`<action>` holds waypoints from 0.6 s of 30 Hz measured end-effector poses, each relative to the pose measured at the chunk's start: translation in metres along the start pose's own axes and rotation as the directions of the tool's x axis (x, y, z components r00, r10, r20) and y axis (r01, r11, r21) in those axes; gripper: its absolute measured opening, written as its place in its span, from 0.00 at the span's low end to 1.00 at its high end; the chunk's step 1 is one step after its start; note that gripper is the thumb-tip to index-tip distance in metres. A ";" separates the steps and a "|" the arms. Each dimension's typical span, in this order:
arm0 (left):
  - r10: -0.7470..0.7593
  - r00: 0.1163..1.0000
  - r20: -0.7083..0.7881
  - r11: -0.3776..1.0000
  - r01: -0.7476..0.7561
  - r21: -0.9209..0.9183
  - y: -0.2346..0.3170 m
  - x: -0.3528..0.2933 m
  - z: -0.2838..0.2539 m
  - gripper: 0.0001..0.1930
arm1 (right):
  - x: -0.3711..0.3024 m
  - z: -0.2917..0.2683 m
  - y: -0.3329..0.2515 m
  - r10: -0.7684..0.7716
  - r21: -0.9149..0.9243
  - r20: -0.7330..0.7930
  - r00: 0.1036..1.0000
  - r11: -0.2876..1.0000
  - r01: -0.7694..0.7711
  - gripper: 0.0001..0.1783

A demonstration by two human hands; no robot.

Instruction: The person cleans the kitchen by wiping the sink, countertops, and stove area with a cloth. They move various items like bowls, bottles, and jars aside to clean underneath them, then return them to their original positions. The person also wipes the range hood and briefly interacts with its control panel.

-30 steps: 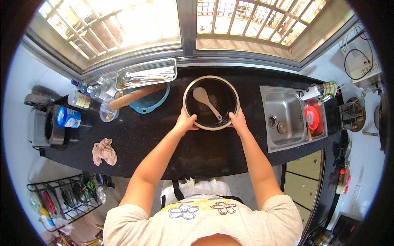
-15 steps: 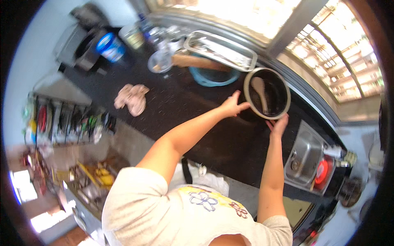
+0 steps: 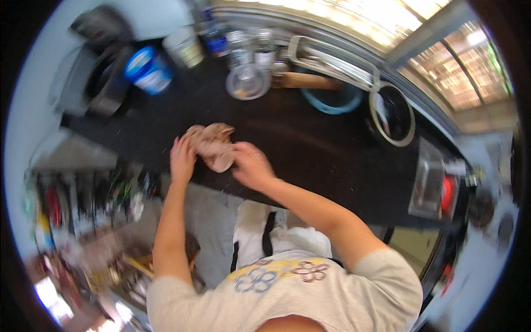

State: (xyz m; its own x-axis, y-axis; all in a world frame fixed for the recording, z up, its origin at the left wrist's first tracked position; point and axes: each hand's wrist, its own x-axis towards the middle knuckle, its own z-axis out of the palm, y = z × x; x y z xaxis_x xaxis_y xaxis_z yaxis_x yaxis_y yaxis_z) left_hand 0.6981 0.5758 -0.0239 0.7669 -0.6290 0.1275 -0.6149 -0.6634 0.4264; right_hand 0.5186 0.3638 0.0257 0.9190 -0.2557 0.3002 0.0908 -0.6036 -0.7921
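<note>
A crumpled pinkish-brown cloth lies near the front edge of the black countertop. My left hand rests on the cloth's left side with its fingers reaching onto it. My right hand closes over the cloth's right side. The picture is blurred by movement, so the grip of the left fingers is hard to read. A dark mixing bowl with a pale rim stands far to the right with a spoon in it, away from both hands.
Along the back stand a glass bowl, several jars, a rolling pin across a blue bowl, and a metal tray. A blue-lidded tub and a dark appliance stand at left. A sink lies right.
Both hands have let go of the mixing bowl and moved left to the cloth. My head has turned left, so the bowl and sink now sit at the right.
</note>
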 end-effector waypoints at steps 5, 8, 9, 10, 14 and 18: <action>0.259 0.965 -0.033 0.963 -0.255 0.084 -0.029 -0.010 0.017 0.26 | 0.032 0.110 0.032 -0.219 -0.414 0.035 0.975 0.885 0.214 0.29; 0.464 0.883 0.068 0.886 -0.463 -0.022 -0.015 0.004 0.003 0.20 | 0.009 0.104 0.051 -0.219 -0.459 0.040 0.975 0.863 0.213 0.17; 0.444 0.875 0.191 0.896 -0.428 -0.118 -0.005 -0.001 0.008 0.20 | -0.010 0.092 0.056 -0.190 -0.422 0.076 0.979 0.884 0.204 0.16; 0.430 0.848 0.310 0.901 -0.384 -0.200 0.008 -0.009 0.014 0.20 | -0.031 0.076 0.058 -0.168 -0.385 0.107 0.980 0.902 0.196 0.15; 0.743 0.631 0.222 0.652 -0.609 -0.451 0.094 -0.046 0.061 0.26 | -0.132 -0.001 0.046 -0.033 -0.403 -0.094 0.995 0.915 -0.007 0.14; 0.784 0.537 0.312 0.621 -0.667 -0.413 0.204 -0.061 0.122 0.33 | -0.234 -0.073 0.072 0.168 -0.602 -0.199 0.966 0.757 -0.255 0.25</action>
State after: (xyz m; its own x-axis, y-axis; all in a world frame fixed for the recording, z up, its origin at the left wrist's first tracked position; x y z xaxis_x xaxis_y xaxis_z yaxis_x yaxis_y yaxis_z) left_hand 0.5035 0.4295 -0.0540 -0.1275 -0.9841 0.1234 -0.8171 0.1747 0.5493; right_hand 0.2821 0.3249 -0.0629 0.8261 -0.4984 0.2630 -0.3971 -0.8459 -0.3560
